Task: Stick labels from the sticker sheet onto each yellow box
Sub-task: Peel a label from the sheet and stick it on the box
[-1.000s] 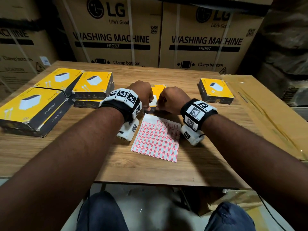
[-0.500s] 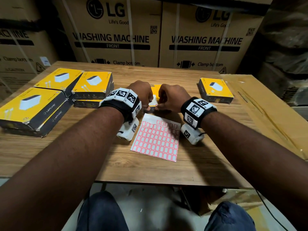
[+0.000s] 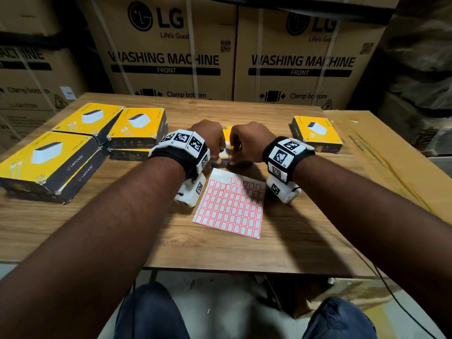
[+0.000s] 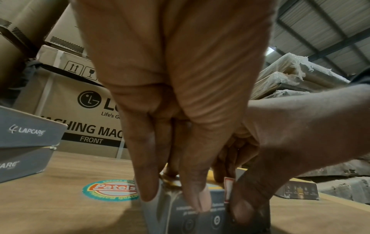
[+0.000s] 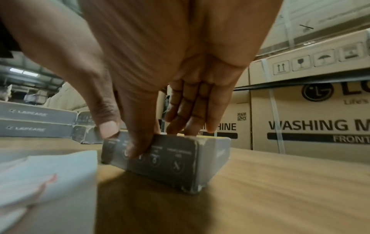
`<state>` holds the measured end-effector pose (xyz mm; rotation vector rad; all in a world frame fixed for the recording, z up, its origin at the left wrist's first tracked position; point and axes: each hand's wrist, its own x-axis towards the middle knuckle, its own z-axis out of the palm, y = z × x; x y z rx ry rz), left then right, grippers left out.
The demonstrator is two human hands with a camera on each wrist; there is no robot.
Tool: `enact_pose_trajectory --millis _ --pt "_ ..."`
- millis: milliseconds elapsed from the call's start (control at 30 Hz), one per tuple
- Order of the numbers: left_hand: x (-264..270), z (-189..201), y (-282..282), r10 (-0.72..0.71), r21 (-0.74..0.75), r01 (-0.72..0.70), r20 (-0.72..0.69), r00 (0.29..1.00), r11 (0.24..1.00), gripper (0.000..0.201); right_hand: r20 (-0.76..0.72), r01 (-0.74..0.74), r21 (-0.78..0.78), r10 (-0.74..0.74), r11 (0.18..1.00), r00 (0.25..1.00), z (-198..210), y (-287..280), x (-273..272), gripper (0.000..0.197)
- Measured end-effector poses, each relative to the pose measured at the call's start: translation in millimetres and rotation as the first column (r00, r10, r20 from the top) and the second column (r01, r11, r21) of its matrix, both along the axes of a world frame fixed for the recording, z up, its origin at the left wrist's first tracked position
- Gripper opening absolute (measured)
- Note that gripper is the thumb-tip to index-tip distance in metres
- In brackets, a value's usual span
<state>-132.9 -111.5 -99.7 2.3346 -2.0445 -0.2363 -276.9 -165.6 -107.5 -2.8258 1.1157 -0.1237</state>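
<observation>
Overhead, both hands meet on a small yellow cardboard box [image 3: 228, 134] at the middle of the wooden table [image 3: 220, 253], just beyond the white sticker sheet [image 3: 230, 206] of red-framed labels. The left hand [image 3: 211, 140] and right hand [image 3: 249, 143] curl over its near edge. From the left wrist, left fingers [image 4: 147, 174] clamp the box's grey side beside a red-edged white label [image 4: 228, 188]. From the right wrist, the right thumb pins that side, fingers on top, pinching the box.

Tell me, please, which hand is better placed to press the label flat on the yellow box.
Probably the right hand: its thumb lies right beside the label at the near edge of the yellow box, while the left hand holds the box's side beside it, steadying it.
</observation>
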Motion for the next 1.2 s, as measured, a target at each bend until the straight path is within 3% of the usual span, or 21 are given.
enact_pose_trajectory --millis 167,300,567,733,867,1033,1200 --pt "0.0 0.5 1.1 0.003 0.002 -0.003 -0.011 1.0 1.0 0.044 -0.137 -0.066 -0.046 0.059 0.997 0.989 9.4 -5.4 6.3 0.046" --pt "0.1 0.9 2.1 0.01 -0.005 -0.01 -0.027 1.0 1.0 0.043 -0.179 -0.049 -0.022 0.044 0.999 0.983 14.4 -12.2 15.4 0.054" --pt "-0.1 0.0 2.6 0.014 -0.024 -0.015 -0.051 0.999 1.0 0.047 -0.27 0.08 0.266 -0.005 0.961 0.963 15.2 -48.9 34.9 0.031" --pt "1.6 -1.7 0.9 0.021 -0.024 -0.023 -0.059 0.998 0.999 0.049 -0.233 0.121 0.467 -0.01 0.876 0.973 11.9 -63.4 41.6 0.028" --pt "4.5 -0.1 0.4 0.028 0.004 -0.028 -0.094 0.995 1.0 0.049 -0.236 0.1 0.485 0.02 0.869 0.971 9.9 -61.9 36.5 0.024" --pt "4.7 0.3 -0.6 0.029 0.007 -0.029 -0.092 0.995 1.0 0.048 -0.25 0.078 0.423 0.034 0.903 0.968 5.1 -53.5 34.8 0.04" --pt "-0.9 1.9 0.9 0.065 -0.032 -0.069 -0.105 0.992 0.997 0.03 -0.077 0.045 0.491 -0.008 0.87 0.997 6.2 -51.6 20.4 0.017"
